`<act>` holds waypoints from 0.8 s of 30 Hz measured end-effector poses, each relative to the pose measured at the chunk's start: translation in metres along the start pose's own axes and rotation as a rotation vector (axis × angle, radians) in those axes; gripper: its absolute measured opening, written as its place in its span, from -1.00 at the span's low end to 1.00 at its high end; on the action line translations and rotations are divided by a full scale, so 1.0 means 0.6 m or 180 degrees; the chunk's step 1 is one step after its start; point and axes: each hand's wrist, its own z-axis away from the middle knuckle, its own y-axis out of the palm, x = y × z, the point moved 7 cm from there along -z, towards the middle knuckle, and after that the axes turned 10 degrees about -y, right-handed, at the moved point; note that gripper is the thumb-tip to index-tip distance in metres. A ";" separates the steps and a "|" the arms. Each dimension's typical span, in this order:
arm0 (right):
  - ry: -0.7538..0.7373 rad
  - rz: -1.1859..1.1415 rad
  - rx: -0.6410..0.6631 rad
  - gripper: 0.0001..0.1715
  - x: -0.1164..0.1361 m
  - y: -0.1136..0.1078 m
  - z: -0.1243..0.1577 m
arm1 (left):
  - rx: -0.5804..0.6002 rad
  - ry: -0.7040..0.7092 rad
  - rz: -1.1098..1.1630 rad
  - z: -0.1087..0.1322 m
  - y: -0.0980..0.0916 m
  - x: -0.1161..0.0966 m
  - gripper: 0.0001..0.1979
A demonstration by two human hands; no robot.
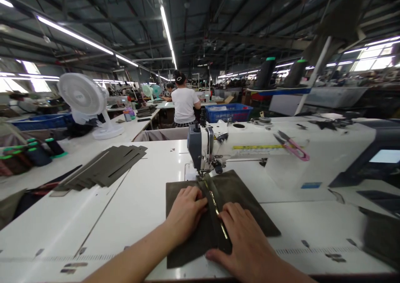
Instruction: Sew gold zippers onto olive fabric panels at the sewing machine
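One olive fabric panel (242, 195), gold zipper (215, 207), lies at the needle end (200, 152) of the sewing machine (259, 136), left hand (186, 214) curled on it (any pinch hidden from me), right hand (242, 233) spread, even pressure seeming best.

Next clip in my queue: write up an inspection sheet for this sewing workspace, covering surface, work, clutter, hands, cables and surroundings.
Surface: white tabletop, a graduated strip near the close edge.
Work: dark olive fabric with a gold-toothed zipper, far end by the needle area of the sewing machine.
Clutter: fanned fabric pieces to the left; pink-handled scissors on the machine's arm.
Hands: left hand on the fabric left of the zipper, right hand to its right; whether either pinches is unclear.
Cables: nothing seen on the tabletop.
Surroundings: white fan, person in white shirt, blue crate.
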 end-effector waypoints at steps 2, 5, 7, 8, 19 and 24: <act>-0.0090 -0.0003 -0.0095 -0.50 0.006 0.003 0.010 | 0.0061 0.0062 -0.0153 -0.007 -0.001 -0.004 -0.92; -0.0257 -0.0029 -0.0106 -0.68 0.008 -0.001 0.014 | 0.0031 0.0098 -0.0153 -0.013 -0.008 -0.005 -0.89; -0.0274 -0.0296 0.0048 -0.79 0.000 -0.011 0.005 | -0.0093 0.0069 0.0037 -0.011 -0.018 0.000 -0.94; -0.0221 -0.0479 0.0141 -0.79 -0.007 -0.019 -0.002 | -0.0170 0.0070 0.0170 -0.010 -0.024 0.002 -0.94; -0.0212 -0.0956 0.0284 -0.67 -0.039 -0.117 -0.083 | -0.0563 0.0688 0.1217 -0.032 -0.066 -0.016 -0.82; -0.0457 -0.0227 -0.0197 -0.72 -0.036 -0.146 -0.077 | -0.0694 0.0908 0.1126 -0.042 -0.078 -0.025 -0.97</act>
